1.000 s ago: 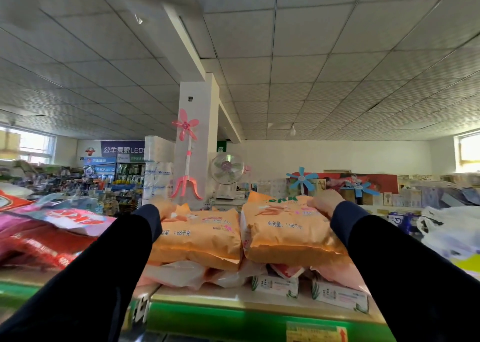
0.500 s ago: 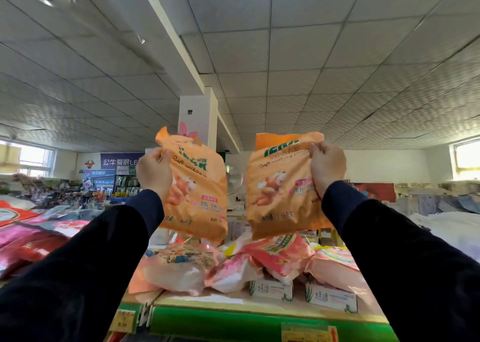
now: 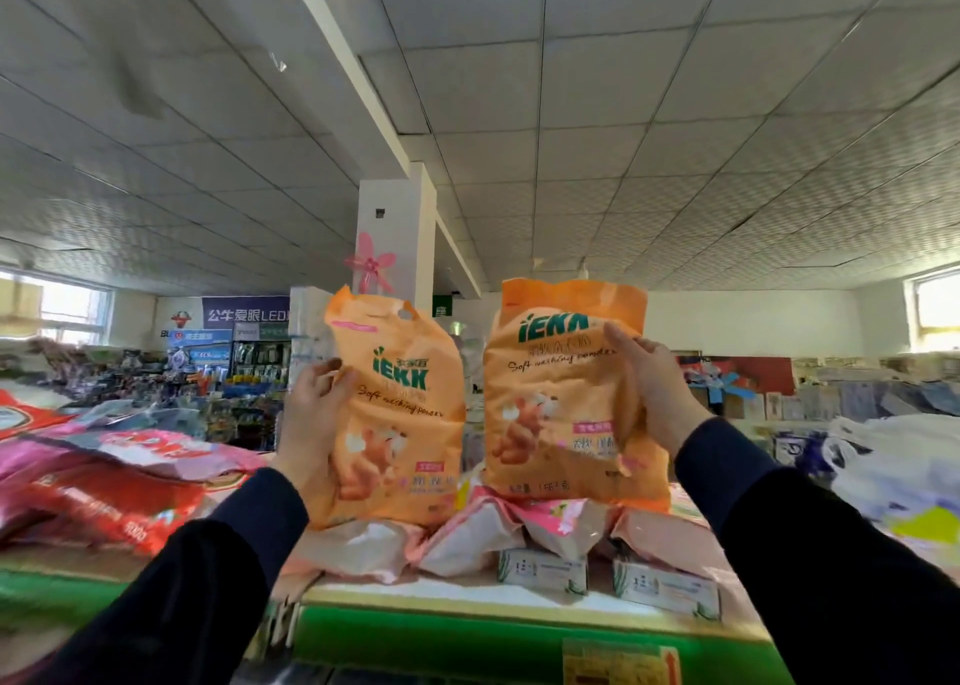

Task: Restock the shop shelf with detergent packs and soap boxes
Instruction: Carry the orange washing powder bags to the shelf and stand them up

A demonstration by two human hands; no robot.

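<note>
Two orange detergent packs are held upright on the top of the shelf [image 3: 467, 598], one in each hand. The left pack [image 3: 400, 414] is gripped along its left edge by the left hand [image 3: 314, 414], thumb across the front and fingers curled behind; the right pack [image 3: 561, 403] is clasped at its right edge by the right hand [image 3: 652, 388], fingers spread over the printed face. Both packs are stood with the printed fronts turned toward the aisle, probably so that the brand can be read by shoppers. Their bases are set on a layer of pink and white packs [image 3: 467, 533] lying flat, which appear to serve as a soft, uneven footing, so the upright packs are likely steadied by hand until they lean securely. Small soap boxes [image 3: 543, 570] are lined along the shelf front below, where they can be seen under the taller goods. Red packs [image 3: 104, 507] are piled flat to the left.
</note>
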